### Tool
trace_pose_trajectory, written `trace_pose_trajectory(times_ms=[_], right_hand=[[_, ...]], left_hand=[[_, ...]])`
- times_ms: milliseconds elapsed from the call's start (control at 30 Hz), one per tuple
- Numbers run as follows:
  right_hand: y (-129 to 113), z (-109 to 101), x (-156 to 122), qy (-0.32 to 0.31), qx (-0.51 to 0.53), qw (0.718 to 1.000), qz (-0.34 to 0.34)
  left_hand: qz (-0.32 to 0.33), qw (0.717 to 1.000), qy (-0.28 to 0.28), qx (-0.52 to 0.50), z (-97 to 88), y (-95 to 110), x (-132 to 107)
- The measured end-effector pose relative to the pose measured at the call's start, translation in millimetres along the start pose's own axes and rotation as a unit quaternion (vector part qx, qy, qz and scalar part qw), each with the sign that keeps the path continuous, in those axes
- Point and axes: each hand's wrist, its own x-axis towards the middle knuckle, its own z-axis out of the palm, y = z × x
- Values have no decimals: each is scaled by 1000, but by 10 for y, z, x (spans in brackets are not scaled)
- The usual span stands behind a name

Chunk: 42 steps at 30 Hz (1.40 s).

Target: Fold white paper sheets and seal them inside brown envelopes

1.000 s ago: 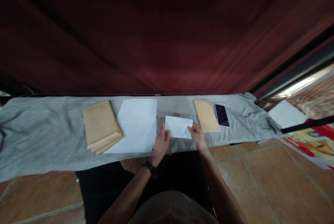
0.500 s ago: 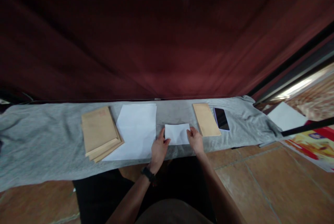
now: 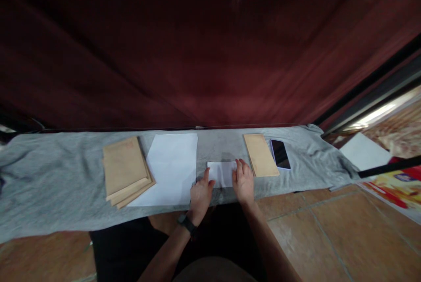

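A small folded sheet of white paper (image 3: 222, 174) lies on the grey cloth between my hands. My left hand (image 3: 200, 194) is at its left end, forefinger stretched along the edge and thumb apart at the lower left corner. Over the right end lies my right hand (image 3: 244, 183), with its fingers stretched out and touching the paper. Left of my hands is a stack of large white paper (image 3: 173, 168). Brown envelopes (image 3: 125, 163) overlap its left side in a fanned pile. Another brown envelope (image 3: 261, 155) lies just beyond my right hand.
A phone (image 3: 280, 154) in a light purple case lies right of the single envelope. Grey cloth (image 3: 55, 176) covers the narrow surface, with a dark red curtain (image 3: 210, 62) behind it. Dark metal bars and a colourful printed box (image 3: 397, 190) stand at the right, above the tiled floor.
My right hand has flattened, its fingers now lying over the paper's right end instead of pinching its edge. My left forefinger has straightened. The folded paper looks shorter from front to back.
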Motion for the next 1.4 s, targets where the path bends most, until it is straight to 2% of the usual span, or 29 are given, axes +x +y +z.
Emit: trace_pose_trajectory(times_ms=[133,267,567,667,733,833,967,1067,1133,1233,1300,1400], right_hand=[[-168,115,-108,-62,49,992,-97],[-268,197,-222,-106,10,988,-113],[-254,236,-308,-92,-63,984,-141],[-228,286,-342,-80,-68,983,-150],[-209,322,-364,-67,-65,983,-155],[-184,363,-388,-58,-64,984,-154],[-160,391,-404,-54,-60,985,-153],[-146,395,-412,-53,-54,985,-156],[-142,385,-417,-53,-48,984,-163],[-148,348,-417,-59,-44,983,-168],[-161,316,-413,-65,-42,983,-167],[-182,284,-408,-69,-41,983,-165]], left_hand=[[8,1000,1,-11,15,-15,-26],[37,998,25,-49,54,-18,-92],[69,990,81,-97,84,13,-293],[73,988,91,-96,7,-7,-355],[80,986,115,-93,-102,-94,-371],[61,978,184,-72,-344,-431,-342],[0,964,266,-29,-697,-1235,-286],[-65,959,277,5,-861,-1845,-320],[-99,960,261,23,-898,-2134,-376],[-113,973,198,30,-881,-2344,-452],[-115,979,165,40,-858,-2368,-475],[-119,980,143,65,-850,-2320,-473]])
